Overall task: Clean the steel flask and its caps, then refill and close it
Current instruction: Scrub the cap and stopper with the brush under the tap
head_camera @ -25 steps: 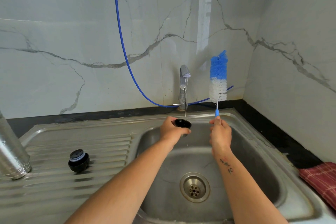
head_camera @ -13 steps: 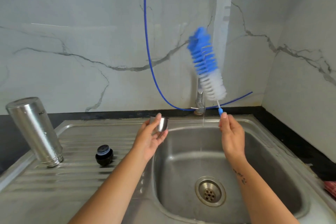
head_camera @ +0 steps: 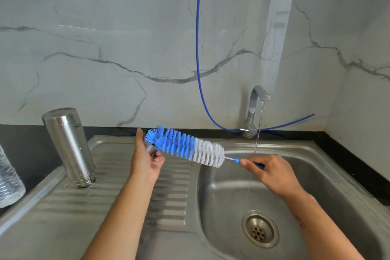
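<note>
Head view: the right hand (head_camera: 272, 173) has its grip pinched on the bottle brush (head_camera: 185, 147) handle; the left hand (head_camera: 145, 159) grips a small cap, mostly hidden, at the bristle tip. The steel flask (head_camera: 68, 146) stands inverted on the drainboard (head_camera: 118, 202) — tap (head_camera: 254, 110) running.

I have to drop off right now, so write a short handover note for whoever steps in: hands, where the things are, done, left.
Left hand holds a small cap, mostly hidden behind the brush tip.
Right hand grips the bottle brush by its handle, bristles lying across toward the cap.
Steel flask stands mouth-down on the drainboard, draining.
Tap is running into the sink.
Left: scrub and rinse this cap, do any other cap (none in view), shut the tap, refill, close.
</note>
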A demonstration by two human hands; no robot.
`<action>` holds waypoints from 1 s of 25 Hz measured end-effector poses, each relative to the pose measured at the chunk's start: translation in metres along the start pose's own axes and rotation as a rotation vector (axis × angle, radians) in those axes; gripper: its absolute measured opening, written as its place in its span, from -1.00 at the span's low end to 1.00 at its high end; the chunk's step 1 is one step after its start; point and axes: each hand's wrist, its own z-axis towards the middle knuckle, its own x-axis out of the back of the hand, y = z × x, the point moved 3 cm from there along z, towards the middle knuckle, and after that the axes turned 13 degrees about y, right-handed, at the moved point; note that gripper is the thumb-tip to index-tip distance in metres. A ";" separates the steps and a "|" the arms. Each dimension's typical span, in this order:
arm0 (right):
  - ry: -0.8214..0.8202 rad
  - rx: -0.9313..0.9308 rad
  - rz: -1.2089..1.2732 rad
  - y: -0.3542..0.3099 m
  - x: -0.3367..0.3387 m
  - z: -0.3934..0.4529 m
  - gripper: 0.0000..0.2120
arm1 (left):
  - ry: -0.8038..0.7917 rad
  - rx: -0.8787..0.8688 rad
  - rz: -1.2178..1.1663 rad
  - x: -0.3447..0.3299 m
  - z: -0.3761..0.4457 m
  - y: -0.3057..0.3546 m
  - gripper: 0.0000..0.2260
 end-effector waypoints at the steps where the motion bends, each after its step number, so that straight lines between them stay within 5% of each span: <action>1: 0.003 0.008 -0.030 -0.001 0.005 0.001 -0.50 | 0.005 -0.029 0.023 0.003 0.000 0.005 -0.72; 9: 0.107 0.074 -0.245 -0.020 0.006 0.012 -0.61 | 0.069 -0.293 0.444 0.002 -0.012 -0.014 -0.84; 11: -0.003 0.008 -0.211 -0.016 0.002 0.013 -0.60 | 0.026 -0.319 0.397 0.000 -0.013 -0.012 -0.86; 15: -0.399 -0.291 0.243 -0.014 -0.007 0.004 -0.52 | -0.222 -0.362 0.278 -0.008 -0.009 -0.001 -0.82; 21: 0.304 0.168 -0.249 -0.013 0.005 0.007 -0.56 | 0.050 -0.202 0.492 -0.004 -0.011 -0.015 -0.72; 23: 0.274 0.110 -0.198 -0.011 0.004 0.009 -0.57 | -0.021 -0.297 0.466 -0.007 -0.016 -0.012 -0.78; 25: -0.050 -0.081 0.016 -0.006 -0.005 0.006 -0.57 | -0.181 -0.462 0.407 -0.012 -0.023 -0.003 -0.89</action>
